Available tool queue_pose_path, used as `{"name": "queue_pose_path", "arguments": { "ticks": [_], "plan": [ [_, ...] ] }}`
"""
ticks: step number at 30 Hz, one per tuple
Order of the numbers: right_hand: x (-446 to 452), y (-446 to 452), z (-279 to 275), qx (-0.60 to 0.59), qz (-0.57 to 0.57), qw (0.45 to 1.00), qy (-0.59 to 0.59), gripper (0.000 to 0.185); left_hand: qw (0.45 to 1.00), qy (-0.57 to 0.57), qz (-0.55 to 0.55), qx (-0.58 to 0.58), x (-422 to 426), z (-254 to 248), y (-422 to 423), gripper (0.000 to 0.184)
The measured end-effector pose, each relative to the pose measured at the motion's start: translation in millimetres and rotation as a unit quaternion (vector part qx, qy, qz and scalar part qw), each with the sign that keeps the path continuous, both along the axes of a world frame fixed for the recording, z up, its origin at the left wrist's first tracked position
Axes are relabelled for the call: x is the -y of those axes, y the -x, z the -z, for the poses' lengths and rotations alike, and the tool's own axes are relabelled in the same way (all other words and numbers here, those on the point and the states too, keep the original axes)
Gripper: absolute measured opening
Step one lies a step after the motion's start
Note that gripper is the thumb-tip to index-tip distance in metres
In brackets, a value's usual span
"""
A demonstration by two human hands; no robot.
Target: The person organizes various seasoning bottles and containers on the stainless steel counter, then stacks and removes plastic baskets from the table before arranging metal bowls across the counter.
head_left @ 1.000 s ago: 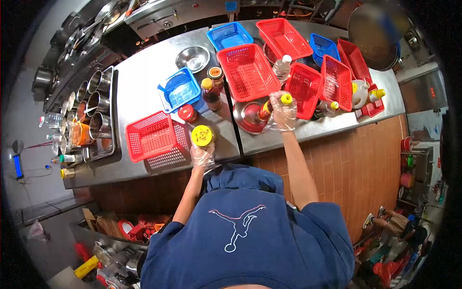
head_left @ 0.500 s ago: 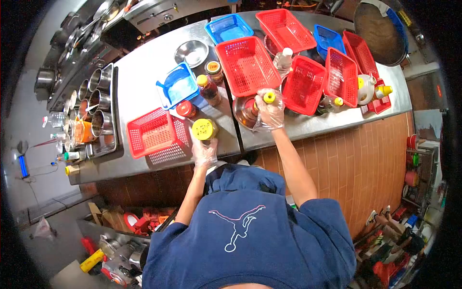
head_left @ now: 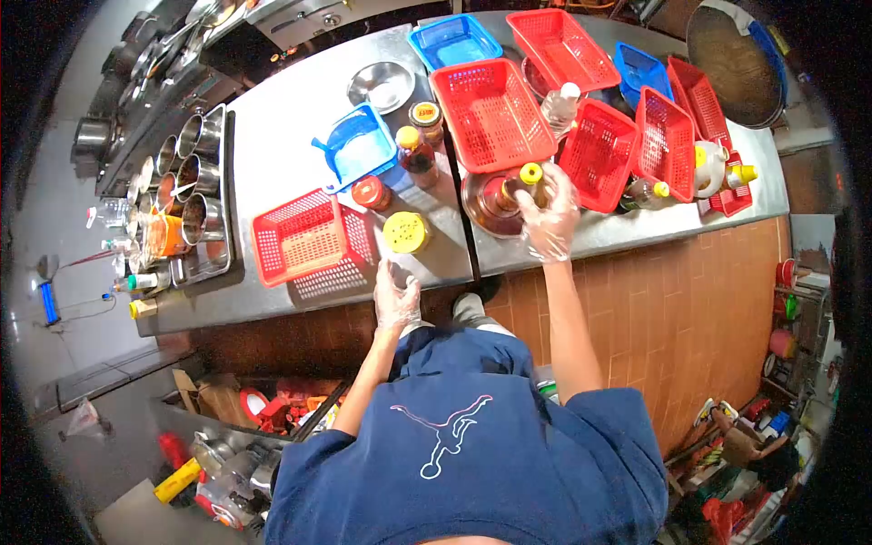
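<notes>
My left hand (head_left: 397, 298), in a clear plastic glove, is open just in front of a yellow-lidded jar (head_left: 406, 233) near the table's front edge. My right hand (head_left: 550, 218), gloved too, has its fingers around a yellow-capped bottle (head_left: 531, 175) beside a round metal bowl (head_left: 483, 211). A second bottle partly shows at that bowl. Behind the jar stand a red-lidded jar (head_left: 371, 193), a dark sauce bottle with a yellow cap (head_left: 417, 159) and a jar with an orange lid (head_left: 425, 115).
Red baskets (head_left: 493, 115) and blue baskets (head_left: 454, 42) cover the back and right of the metal table. A red basket (head_left: 299, 238), a blue basket (head_left: 361, 147), a steel bowl (head_left: 381, 86) and a tray of metal pots (head_left: 221, 250) are on the left. Someone's legs show at lower right.
My left hand has let go of the yellow-lidded jar and drawn back toward me. The fingers of my right hand have spread somewhat around the bottle. The whole view has shifted slightly.
</notes>
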State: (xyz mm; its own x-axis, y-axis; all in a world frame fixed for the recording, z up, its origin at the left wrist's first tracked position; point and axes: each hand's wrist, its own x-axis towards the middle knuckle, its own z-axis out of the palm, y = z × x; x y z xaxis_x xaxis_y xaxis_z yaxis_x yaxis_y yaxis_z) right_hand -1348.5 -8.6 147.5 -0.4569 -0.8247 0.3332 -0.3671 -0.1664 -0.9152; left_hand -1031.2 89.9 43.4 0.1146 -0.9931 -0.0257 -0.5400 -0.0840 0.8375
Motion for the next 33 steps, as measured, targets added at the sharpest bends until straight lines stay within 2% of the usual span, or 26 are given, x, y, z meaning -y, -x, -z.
{"name": "queue_pose_path", "arguments": {
  "ticks": [1, 3, 4, 5, 7, 8, 9, 10, 11, 12, 13, 15, 17, 19, 20, 23, 24, 27, 28, 29, 31, 32, 33],
  "plan": [
    [-11.6, -1.1, -3.7, 0.018, 0.002, 1.000, 0.004, 0.057, 1.000, 0.003, -0.002, -0.005, -0.2, -2.0, -4.2, 0.076],
    [-39.4, -11.0, -16.4, -0.013, 0.034, 0.999, -0.007, 0.056, 0.995, -0.075, 0.026, -0.057, -5.2, -2.8, -19.8, 0.075],
    [-52.7, -17.5, -10.6, 0.012, 0.063, 0.998, 0.001, 0.055, 0.998, -0.003, 0.008, -0.069, -16.6, 11.6, -25.1, 0.062],
    [-67.1, -25.7, -13.7, 0.019, 0.067, 0.997, -0.020, 0.053, 0.998, 0.024, 0.050, -0.040, -18.7, 5.4, -36.8, 0.060],
    [-92.9, -54.4, -22.5, 0.057, 0.063, 0.994, -0.075, 0.036, 0.995, -0.039, 0.087, -0.003, -34.5, -12.5, -62.9, 0.055],
    [-100.7, -73.8, -15.9, 0.116, 0.012, 0.993, -0.005, 0.023, 0.991, -0.075, 0.103, -0.039, -39.1, -26.9, -78.3, 0.048],
    [-111.3, -97.5, -32.4, 0.117, -0.027, 0.991, -0.061, 0.017, 0.984, -0.140, 0.110, -0.023, -42.4, -49.7, -94.2, 0.044],
    [-119.6, -124.5, -31.2, 0.132, -0.023, 0.985, -0.105, 0.018, 0.975, -0.181, 0.131, -0.012, -45.6, -57.6, -113.7, 0.039],
    [-126.5, -150.4, -21.6, 0.175, -0.069, 0.976, -0.113, 0.018, 0.963, -0.222, 0.151, -0.001, -52.1, -60.8, -136.7, 0.035],
    [-129.5, -181.1, -23.8, 0.182, -0.124, 0.969, -0.111, 0.015, 0.977, -0.150, 0.142, -0.058, -67.5, -46.2, -160.7, 0.034],
    [-134.5, -214.4, -26.7, 0.190, -0.178, 0.959, -0.115, 0.013, 0.980, -0.147, 0.118, -0.061, -78.1, -42.4, -183.8, 0.034],
    [-136.8, -278.2, -36.3, 0.102, -0.258, 0.952, -0.130, 0.008, 0.975, -0.166, 0.132, -0.059, -93.8, -39.9, -227.9, 0.040],
    [-138.8, -348.1, -44.8, 0.071, -0.339, 0.934, -0.086, 0.008, 0.981, -0.170, 0.078, -0.049, -115.7, -45.8, -265.6, 0.039],
    [-139.0, -410.1, -53.3, 0.031, -0.425, 0.901, -0.084, 0.009, 0.975, -0.149, -0.024, -0.162, -140.8, -44.1, -304.1, 0.038],
    [-140.4, -440.1, -56.7, 0.012, -0.465, 0.882, -0.077, 0.011, 0.982, -0.131, -0.045, -0.126, -151.0, -53.8, -323.9, 0.037],
    [-145.9, -522.5, -78.5, -0.028, -0.577, 0.813, -0.069, 0.013, 0.974, -0.102, -0.159, -0.126, -182.5, -78.0, -370.5, 0.036],
    [-146.8, -544.1, -69.1, -0.008, -0.625, 0.778, -0.063, 0.016, 0.966, -0.125, -0.199, -0.111, -192.7, -88.3, -384.2, 0.034],
    [-159.1, -605.6, -64.0, -0.046, -0.699, 0.709, -0.081, 0.019, 0.926, -0.085, -0.318, -0.185, -233.7, -58.8, -417.4, 0.033],
    [-162.4, -623.2, -65.9, -0.079, -0.719, 0.685, -0.087, 0.021, 0.921, -0.043, -0.346, -0.175, -247.0, -59.4, -424.6, 0.030],
    [-165.1, -639.3, -59.1, -0.069, -0.740, 0.654, -0.143, 0.017, 0.912, -0.040, -0.369, -0.177, -258.9, -63.2, -428.6, 0.030],
    [-171.3, -680.8, -53.4, -0.066, -0.781, 0.613, -0.099, 0.018, 0.905, 0.054, -0.420, -0.032, -278.0, -70.3, -444.6, 0.028],
    [-173.5, -700.4, -56.0, -0.106, -0.792, 0.591, -0.112, 0.022, 0.822, -0.005, -0.467, -0.326, -287.1, -64.9, -450.7, 0.026],
    [-175.3, -723.2, -58.6, -0.133, -0.811, 0.564, -0.082, 0.021, 0.583, 0.054, -0.540, -0.604, -290.5, -45.8, -459.1, 0.025]
  ]
}}
